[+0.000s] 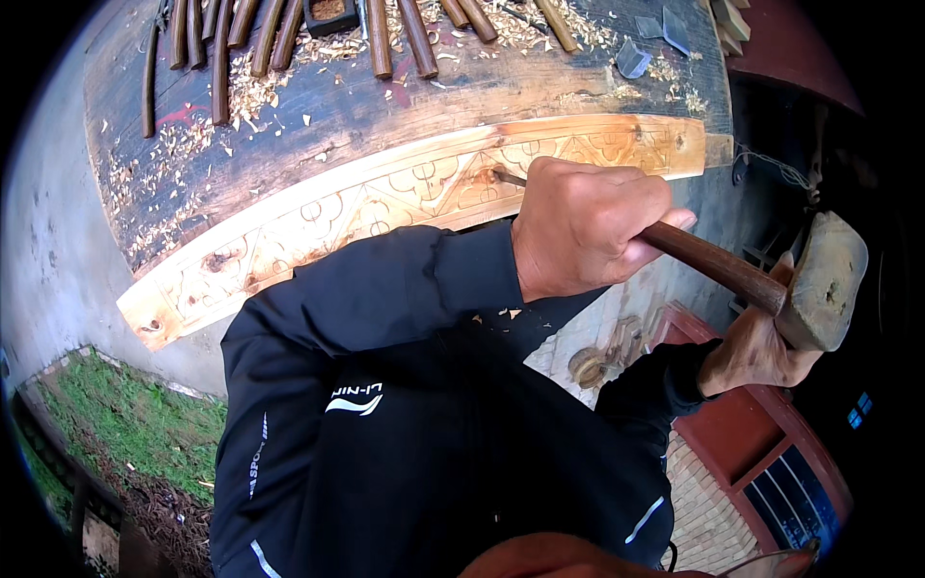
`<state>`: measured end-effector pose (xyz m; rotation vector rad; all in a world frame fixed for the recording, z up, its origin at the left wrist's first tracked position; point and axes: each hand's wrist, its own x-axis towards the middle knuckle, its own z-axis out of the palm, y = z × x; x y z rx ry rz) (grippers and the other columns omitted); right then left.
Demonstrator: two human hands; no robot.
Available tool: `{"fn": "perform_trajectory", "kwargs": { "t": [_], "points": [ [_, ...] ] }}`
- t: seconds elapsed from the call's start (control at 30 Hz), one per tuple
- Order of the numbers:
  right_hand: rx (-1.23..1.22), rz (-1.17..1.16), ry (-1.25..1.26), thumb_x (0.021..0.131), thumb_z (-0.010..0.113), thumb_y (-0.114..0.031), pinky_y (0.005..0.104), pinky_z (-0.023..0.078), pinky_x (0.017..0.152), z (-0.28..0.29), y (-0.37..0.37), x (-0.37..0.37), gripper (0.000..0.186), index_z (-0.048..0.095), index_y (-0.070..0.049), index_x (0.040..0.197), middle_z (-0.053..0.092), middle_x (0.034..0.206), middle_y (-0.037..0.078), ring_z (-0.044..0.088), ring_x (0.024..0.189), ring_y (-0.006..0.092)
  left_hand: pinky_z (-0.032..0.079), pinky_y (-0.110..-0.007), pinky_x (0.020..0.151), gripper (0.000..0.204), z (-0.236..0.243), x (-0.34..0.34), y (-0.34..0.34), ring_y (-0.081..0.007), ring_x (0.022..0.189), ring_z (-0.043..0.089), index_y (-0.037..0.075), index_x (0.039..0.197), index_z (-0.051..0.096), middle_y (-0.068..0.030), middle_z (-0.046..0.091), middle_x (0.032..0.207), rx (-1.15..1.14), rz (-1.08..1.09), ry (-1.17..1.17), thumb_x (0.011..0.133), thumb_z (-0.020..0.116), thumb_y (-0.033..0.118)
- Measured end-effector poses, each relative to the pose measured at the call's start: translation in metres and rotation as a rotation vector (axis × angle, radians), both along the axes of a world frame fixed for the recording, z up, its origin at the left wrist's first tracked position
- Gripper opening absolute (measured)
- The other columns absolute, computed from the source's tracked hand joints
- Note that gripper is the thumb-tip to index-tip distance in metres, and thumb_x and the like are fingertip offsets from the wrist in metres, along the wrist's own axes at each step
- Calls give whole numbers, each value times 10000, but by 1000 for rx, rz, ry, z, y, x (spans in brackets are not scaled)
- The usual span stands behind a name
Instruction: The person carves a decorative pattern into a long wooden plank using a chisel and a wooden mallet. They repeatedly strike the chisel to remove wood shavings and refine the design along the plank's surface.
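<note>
My left hand [593, 226] is closed around a carving chisel [713, 260] with a brown wooden handle. The chisel's metal tip rests on a long, pale wooden board [385, 197], which has curved and zigzag patterns marked or carved along it. In my right hand [756, 349] is a wooden mallet [827, 284], its block-shaped head against or just beside the handle's butt end; whether they touch I cannot tell. The mallet's own handle is hidden. My left forearm in a black sleeve crosses in front of the board's near edge.
Several chisels with brown handles [381, 43] lie along the far side of the dark workbench [424, 106], among wood shavings [252, 91]. A small black box [330, 16] and grey translucent pieces [633, 60] are there too. Red furniture [737, 433] stands at lower right.
</note>
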<state>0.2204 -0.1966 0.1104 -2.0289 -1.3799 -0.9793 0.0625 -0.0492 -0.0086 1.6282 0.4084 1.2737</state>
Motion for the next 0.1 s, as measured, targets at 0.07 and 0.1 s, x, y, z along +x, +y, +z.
{"fn": "perform_trajectory", "kwargs": {
  "t": [0.07, 0.1],
  "points": [
    [85, 35, 34, 789, 871, -14, 359, 620, 903, -3, 6, -10, 508, 630, 52, 1232, 749, 1051, 178, 733, 983, 222, 376, -387, 444, 378, -1, 3, -2, -281, 488, 540, 78, 647, 532, -81, 506, 578, 0, -18, 14, 829, 845, 183],
    [121, 92, 117, 785, 857, 19, 368, 624, 902, -5, 7, -16, 550, 602, 61, 1271, 743, 1058, 185, 731, 983, 239, 376, -387, 444, 378, -1, 4, -3, -281, 488, 540, 78, 647, 532, -81, 506, 578, 3, -26, 17, 829, 845, 183]
  ]
}}
